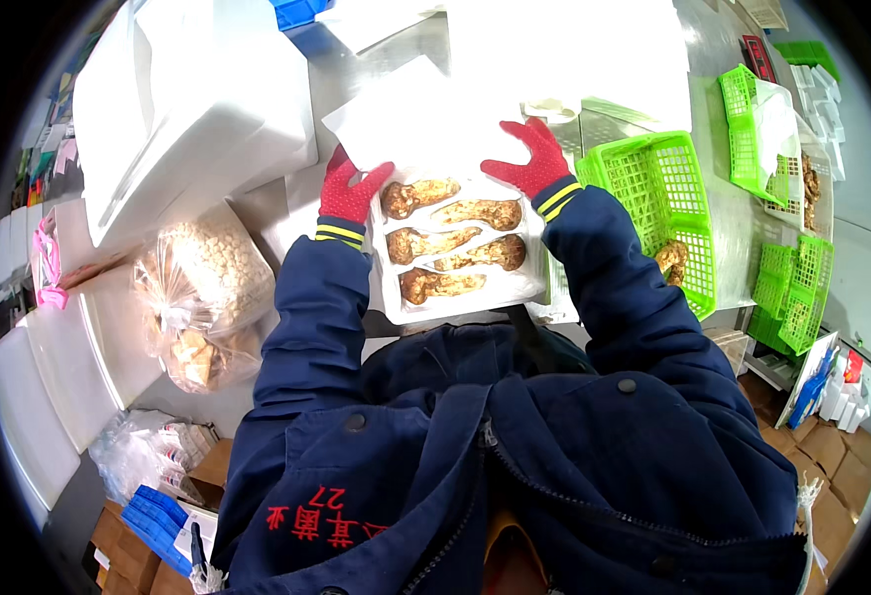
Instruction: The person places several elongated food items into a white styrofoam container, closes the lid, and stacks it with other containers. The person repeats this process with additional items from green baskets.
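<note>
A white foam tray lined with white paper lies before me, holding several brown-and-cream mushrooms laid side by side, their caps facing alternate sides. My left hand, in a red dotted glove, is at the tray's upper left, thumb and fingers apart, at the edge of a white sheet. My right hand, gloved alike, is spread over the upper right corner beside the white sheet. Glare hides the sheet's far part and whether either hand pinches it.
A green plastic basket with a mushroom inside stands close on the right. Farther right are more green baskets. On the left stand a large white foam box and clear bags of pale pieces. The metal table extends beneath.
</note>
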`<state>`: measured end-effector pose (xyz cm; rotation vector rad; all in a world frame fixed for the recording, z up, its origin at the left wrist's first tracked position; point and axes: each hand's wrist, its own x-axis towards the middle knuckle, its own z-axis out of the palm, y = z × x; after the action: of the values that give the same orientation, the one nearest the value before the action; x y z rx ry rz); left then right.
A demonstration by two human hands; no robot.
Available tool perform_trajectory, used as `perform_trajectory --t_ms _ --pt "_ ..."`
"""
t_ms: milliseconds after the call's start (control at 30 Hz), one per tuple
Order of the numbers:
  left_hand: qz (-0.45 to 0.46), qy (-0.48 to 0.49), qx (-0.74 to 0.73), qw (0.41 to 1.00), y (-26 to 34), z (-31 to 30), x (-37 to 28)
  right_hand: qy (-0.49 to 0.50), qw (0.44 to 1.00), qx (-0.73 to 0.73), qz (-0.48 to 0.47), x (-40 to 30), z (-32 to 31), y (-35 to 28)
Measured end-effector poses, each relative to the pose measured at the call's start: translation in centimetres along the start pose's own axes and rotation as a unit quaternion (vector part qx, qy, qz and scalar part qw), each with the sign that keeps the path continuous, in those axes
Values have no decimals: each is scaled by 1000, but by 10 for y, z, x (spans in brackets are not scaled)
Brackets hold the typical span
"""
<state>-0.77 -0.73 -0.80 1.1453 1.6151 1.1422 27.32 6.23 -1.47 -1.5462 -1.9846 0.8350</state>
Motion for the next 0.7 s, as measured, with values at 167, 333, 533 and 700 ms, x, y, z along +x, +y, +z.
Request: perform_trajectory --t_ms 167,333,533,700 --pt "-44 -10 -7 999 -17 -7 -5 11 999 -45 -8 19 -1 -1" --pt "-50 -39 30 998 -25 -15 -7 -51 996 -69 30 26 -9 -4" --pt "101 -45 121 986 -14 -7 -9 -167 981 46 86 8 -7 9" --pt "-18 -68 115 991 -11 -7 -6 -174 983 -9 61 -3 -11 7"
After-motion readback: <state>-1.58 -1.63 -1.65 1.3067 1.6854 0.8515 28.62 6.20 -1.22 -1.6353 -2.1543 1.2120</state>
